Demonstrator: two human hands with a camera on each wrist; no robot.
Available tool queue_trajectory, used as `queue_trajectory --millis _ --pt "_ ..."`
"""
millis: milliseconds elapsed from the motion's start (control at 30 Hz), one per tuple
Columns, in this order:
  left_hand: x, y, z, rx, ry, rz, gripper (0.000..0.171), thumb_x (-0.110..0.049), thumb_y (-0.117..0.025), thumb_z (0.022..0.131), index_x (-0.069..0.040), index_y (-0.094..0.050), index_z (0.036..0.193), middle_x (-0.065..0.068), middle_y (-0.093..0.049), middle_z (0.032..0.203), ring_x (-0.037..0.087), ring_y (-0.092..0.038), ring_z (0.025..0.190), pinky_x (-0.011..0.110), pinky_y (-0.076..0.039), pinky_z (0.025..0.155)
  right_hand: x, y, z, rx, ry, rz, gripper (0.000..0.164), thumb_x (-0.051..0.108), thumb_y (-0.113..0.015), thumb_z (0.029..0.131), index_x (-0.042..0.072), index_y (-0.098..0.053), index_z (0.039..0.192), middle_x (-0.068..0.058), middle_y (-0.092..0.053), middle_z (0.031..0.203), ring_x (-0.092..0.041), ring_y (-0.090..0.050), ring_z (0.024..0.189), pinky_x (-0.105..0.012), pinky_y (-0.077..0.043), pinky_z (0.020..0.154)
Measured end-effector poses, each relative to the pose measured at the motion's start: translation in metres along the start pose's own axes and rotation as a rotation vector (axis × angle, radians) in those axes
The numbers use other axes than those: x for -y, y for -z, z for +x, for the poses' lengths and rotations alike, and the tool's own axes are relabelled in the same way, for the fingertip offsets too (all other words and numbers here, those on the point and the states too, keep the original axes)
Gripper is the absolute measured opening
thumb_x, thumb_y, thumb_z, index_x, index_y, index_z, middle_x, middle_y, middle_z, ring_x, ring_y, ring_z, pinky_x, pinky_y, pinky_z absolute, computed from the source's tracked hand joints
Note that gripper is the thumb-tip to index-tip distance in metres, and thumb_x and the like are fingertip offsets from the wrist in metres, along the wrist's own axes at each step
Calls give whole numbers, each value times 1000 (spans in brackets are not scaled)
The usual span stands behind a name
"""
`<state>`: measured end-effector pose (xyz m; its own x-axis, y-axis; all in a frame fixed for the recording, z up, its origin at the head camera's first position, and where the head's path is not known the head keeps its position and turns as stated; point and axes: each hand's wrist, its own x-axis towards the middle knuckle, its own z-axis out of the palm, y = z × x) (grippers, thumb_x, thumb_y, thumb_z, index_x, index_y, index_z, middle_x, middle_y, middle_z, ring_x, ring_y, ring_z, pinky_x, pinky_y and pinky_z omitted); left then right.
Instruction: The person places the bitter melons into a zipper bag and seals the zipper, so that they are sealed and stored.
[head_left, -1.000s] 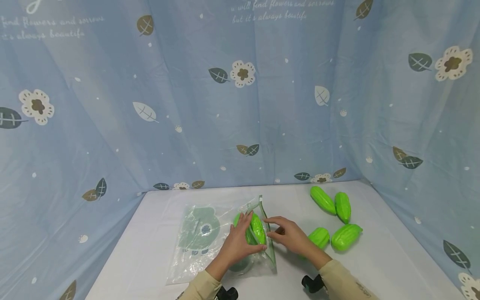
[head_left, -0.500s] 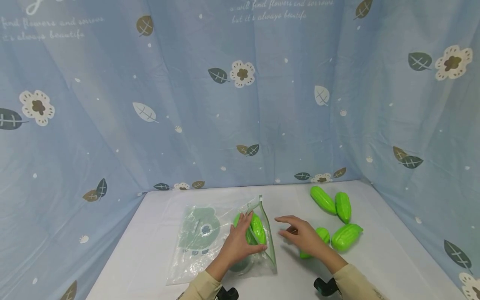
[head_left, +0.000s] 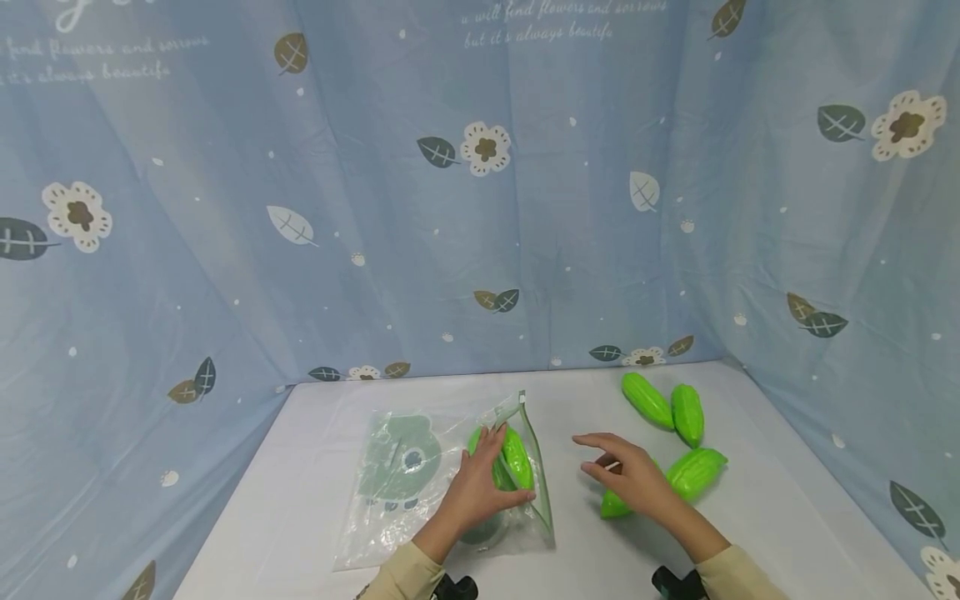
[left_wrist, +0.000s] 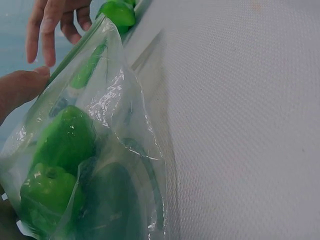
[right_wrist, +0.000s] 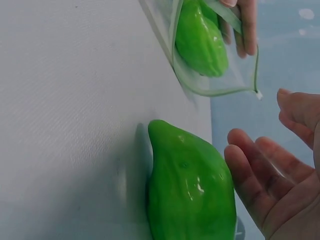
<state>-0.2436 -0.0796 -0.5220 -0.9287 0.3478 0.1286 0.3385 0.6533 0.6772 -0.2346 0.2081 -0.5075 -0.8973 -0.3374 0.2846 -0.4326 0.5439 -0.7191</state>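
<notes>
A clear zip bag [head_left: 358,529] with a green print lies on the table, its mouth facing right and gaping. Bright green, ridged, gourd-like vegetables [head_left: 517,457] are inside it near the mouth. My left hand [head_left: 474,490] holds the bag's upper layer by the opening, thumb at the rim; part of its grip is hidden. Away from the bag, my right hand [head_left: 633,477] is empty, with thumb and fingers apart and slightly bent. Beside and partly under it lies another green gourd [right_wrist: 192,190], seen close in the right wrist view.
Two more green gourds [head_left: 647,402] lie close together at the back right. Another gourd [head_left: 697,472] is just beyond the right hand. Behind the white table [head_left: 300,433] hangs a blue patterned curtain [head_left: 375,208].
My right hand has drawn away from the bag's mouth, moving right until it is over the near gourd. The left hand and bag stay in place.
</notes>
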Motion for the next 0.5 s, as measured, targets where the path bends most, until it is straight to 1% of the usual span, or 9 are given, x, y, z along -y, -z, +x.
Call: queue_trajectory --millis 100,200,400,500 --pt "0 0 0 1 -2 0 110 -56 -84 78 -9 -29 161 21 -28 164 40 -18 153 72 -14 117 0 4 -4 -9 0 -15 39 23 -70 98 20 -65 137 -9 -64 134 -13 -70 92 -28 -59 76" --pt "0 0 0 0 -2 0 110 -56 -84 78 -9 -29 161 21 -28 164 40 -18 153 72 -14 117 0 7 -9 -18 -19 -14 39 22 -71 98 20 -65 136 -8 -65 133 -10 -70 92 -27 -60 75" --pt "0 0 1 5 10 4 111 -57 -83 77 -11 -27 162 18 -27 165 37 -16 154 70 -13 118 -1 15 -20 -45 -49 9 40 25 -73 96 22 -66 136 -7 -66 131 -7 -68 91 -27 -59 75" --pt "-1 0 1 0 4 -2 111 -56 -84 77 -11 -28 162 18 -27 165 37 -16 154 70 -13 118 -2 17 -26 -62 -44 28 40 22 -73 96 21 -66 135 -10 -67 129 -8 -68 91 -27 -59 75"
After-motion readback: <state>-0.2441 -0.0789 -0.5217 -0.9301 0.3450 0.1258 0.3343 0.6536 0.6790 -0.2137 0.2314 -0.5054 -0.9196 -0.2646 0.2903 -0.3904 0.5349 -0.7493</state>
